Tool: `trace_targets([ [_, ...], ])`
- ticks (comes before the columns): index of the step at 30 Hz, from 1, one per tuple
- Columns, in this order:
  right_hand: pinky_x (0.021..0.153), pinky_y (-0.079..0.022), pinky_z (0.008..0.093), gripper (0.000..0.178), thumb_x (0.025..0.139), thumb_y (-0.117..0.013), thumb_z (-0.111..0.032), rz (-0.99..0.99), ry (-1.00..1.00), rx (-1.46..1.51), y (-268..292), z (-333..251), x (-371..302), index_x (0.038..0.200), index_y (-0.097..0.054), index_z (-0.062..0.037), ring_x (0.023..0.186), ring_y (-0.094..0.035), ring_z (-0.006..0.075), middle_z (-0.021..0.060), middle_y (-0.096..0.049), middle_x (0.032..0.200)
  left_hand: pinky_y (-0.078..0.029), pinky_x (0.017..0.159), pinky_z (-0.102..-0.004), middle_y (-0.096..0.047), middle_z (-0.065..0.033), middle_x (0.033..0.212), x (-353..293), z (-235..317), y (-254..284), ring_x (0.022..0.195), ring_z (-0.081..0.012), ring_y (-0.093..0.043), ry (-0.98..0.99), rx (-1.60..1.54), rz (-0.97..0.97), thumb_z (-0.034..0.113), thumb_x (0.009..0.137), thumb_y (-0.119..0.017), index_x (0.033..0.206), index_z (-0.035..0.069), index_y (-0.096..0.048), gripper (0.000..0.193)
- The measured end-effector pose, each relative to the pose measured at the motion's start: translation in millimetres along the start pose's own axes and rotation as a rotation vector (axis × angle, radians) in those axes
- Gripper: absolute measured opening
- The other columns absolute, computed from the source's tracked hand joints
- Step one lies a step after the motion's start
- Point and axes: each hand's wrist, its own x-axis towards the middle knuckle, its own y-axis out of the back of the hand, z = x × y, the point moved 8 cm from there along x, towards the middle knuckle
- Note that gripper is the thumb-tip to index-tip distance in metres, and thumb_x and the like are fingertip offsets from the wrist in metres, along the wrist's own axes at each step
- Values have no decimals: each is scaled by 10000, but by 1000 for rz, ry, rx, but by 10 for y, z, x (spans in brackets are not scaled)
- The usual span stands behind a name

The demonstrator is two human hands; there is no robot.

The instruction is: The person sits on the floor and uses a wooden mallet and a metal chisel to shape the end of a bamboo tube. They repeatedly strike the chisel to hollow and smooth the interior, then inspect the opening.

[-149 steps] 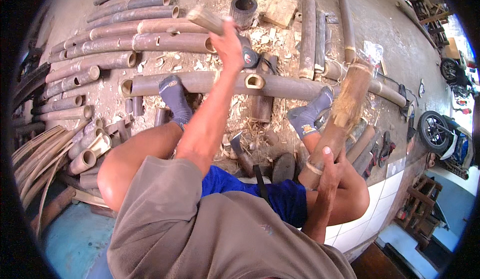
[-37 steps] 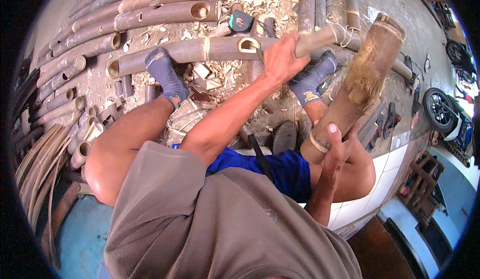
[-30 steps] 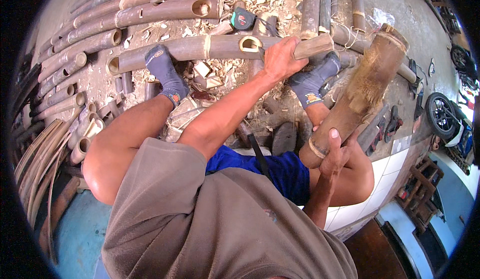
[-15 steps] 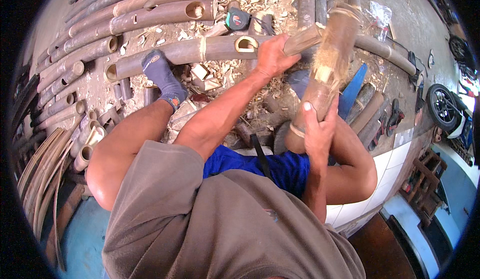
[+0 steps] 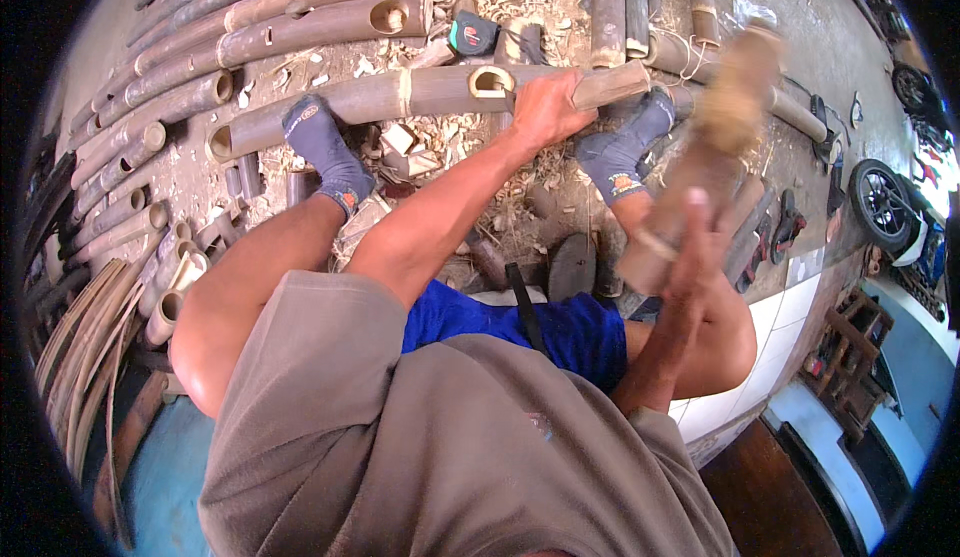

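L hand [image 5: 545,107] clenched on short bamboo piece [image 5: 610,85], pinned across the long notched pole [image 5: 380,102] on floor. R hand [image 5: 690,247] grips blurred wooden mallet [image 5: 715,147], raised nr right knee. Notch already cut in pole; short piece looks not driven/split yet, prob early-mid.

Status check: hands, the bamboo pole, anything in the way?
Left hand pressed on bamboo pole. Right hand gripping blurred wooden mallet. Socked feet, chips, tape measure close by.
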Motion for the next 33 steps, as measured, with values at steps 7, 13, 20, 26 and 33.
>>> trace_targets([
  [7, 746, -574, 437, 636, 981, -678, -354, -46, 192, -298, -259, 470, -24, 1460, -504, 26, 829, -696, 302, 207, -699, 1107, -557, 790, -507, -731, -176, 933, -84, -54, -53, 894, -419, -702, -33, 0, -25, 326, 729, -779, 1012, 102, -692, 372],
  [13, 711, -543, 366, 458, 1013, -632, -279, 66, -27, 135, 245, -9, 23, 1323, -587, 56, 819, -657, 283, 183, -680, 1034, -563, 797, -500, -739, -180, 980, -22, -60, -28, 919, -410, -706, -28, 127, -60, 352, 723, -799, 1008, 98, -702, 394],
  [20, 899, -563, 379, 610, 983, -690, -310, -51, 19, -90, -58, 649, -45, 1444, -496, 39, 1006, -687, 308, 206, -653, 1266, -553, 804, -502, -725, -182, 968, 118, -155, 35, 926, -409, -696, -71, 188, -71, 366, 724, -796, 992, 104, -685, 391],
  [26, 1019, -478, 343, 707, 990, -673, -292, -84, -23, -17, -175, 276, -206, 1540, -388, 50, 1166, -603, 242, 196, -601, 1371, -556, 828, -478, -716, -182, 1011, -39, -126, -65, 971, -401, -693, -59, 127, -120, 343, 715, -816, 1057, 124, -698, 423],
  [33, 1046, -464, 328, 732, 997, -646, -208, -247, -47, 31, -487, 419, -302, 1595, -309, 44, 1228, -569, 213, 169, -576, 1407, -555, 745, -341, -727, -90, 1009, -268, -59, 1473, 860, -152, -673, 139, -545, 680, 196, 826, -780, 1046, -21, -679, 325],
])
